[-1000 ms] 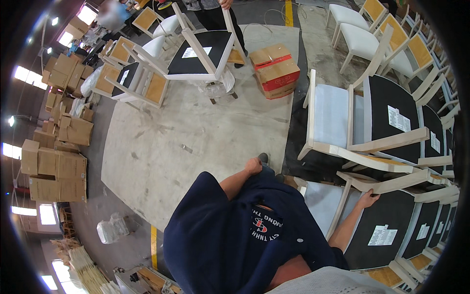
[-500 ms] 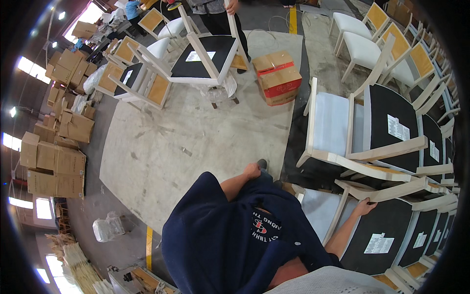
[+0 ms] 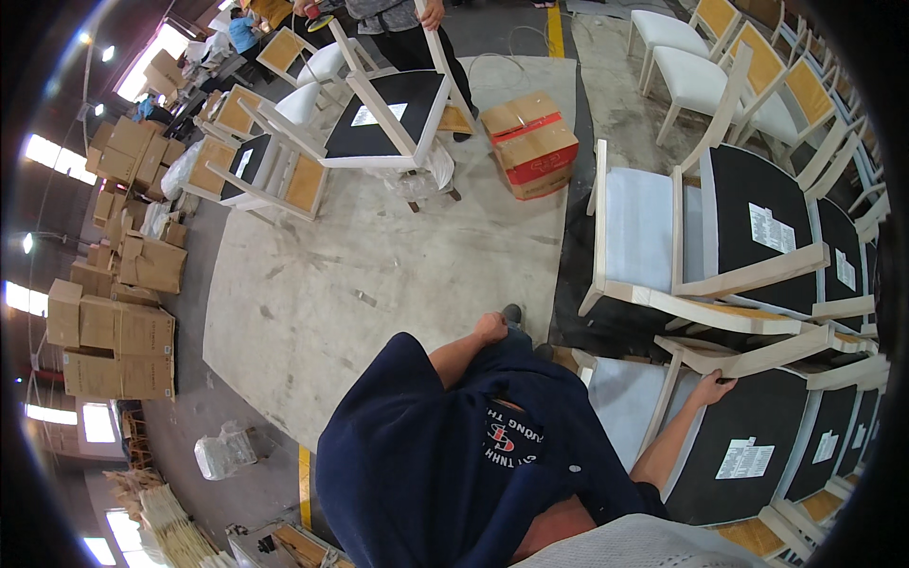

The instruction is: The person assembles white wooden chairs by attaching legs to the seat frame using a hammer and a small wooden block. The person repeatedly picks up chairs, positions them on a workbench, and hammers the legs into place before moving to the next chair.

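My right hand (image 3: 710, 387) is closed at the pale wooden frame of a chair (image 3: 776, 352) in the stack on my right, its fingertips against the wood. Below that hand lies a black seat underside (image 3: 729, 492) with a white label. A light-coloured seat (image 3: 625, 396) sits beside my right forearm. My left hand (image 3: 490, 328) hangs by my thigh with its fingers curled in, and nothing shows in it.
More stacked chairs (image 3: 639, 227) stand ahead on the right. Across the floor, a co-worker (image 3: 398, 28) holds an upturned chair (image 3: 407, 109) by a leg. A red-and-brown carton (image 3: 530, 147) stands nearby. Cardboard boxes (image 3: 123, 327) are piled far left, near a plastic-wrapped bundle (image 3: 225, 452).
The whole view has shifted slightly. My right hand stays at the chair frame and my left by my thigh. More of the co-worker's red tool shows beside the upturned chair.
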Tool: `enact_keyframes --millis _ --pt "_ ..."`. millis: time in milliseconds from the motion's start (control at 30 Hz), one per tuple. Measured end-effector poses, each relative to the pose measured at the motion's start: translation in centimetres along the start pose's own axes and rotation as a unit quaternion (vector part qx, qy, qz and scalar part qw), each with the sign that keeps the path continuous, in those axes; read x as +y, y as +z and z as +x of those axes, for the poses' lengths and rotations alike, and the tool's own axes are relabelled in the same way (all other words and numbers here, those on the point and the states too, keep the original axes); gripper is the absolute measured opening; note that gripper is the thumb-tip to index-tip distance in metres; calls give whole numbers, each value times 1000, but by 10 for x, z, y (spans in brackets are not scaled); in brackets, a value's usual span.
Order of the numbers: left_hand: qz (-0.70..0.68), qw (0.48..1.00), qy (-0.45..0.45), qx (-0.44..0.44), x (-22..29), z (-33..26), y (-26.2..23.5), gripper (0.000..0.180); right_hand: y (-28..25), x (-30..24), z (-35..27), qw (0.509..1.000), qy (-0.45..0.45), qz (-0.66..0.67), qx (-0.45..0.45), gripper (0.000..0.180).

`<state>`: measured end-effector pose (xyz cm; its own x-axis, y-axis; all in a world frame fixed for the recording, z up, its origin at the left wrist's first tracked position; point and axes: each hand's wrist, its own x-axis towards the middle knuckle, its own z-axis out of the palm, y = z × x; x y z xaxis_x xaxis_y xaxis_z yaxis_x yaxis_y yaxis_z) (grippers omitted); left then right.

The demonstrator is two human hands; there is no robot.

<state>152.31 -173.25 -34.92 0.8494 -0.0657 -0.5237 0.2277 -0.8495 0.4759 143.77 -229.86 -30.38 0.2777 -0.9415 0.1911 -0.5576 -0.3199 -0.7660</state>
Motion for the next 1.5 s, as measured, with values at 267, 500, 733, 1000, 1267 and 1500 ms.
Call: enact_keyframes --millis 267,500,733,1000,1267,1500 --pt "26 1000 -6 -15 3 6 0 27 0 -7 -4 1000 -3 -1 -21 64" --pt "-138 987 -82 14 -40 16 3 25 -20 45 -22 961 -175 -212 -36 66" --pt "-244 916 -317 28 -196 -100 -15 24 -30 -89 -223 743 -83 -87 -658 52" --pt "-128 912 -375 -107 -503 -263 -62 28 119 -297 -434 621 -243 -71 -742 44" --pt "-486 732 -324 350 -645 -121 -424 30 221 -406 -646 535 -285 -157 -780 44" --pt "-319 810 95 483 -526 53 -887 29 314 -438 -751 615 -213 -187 -736 45"
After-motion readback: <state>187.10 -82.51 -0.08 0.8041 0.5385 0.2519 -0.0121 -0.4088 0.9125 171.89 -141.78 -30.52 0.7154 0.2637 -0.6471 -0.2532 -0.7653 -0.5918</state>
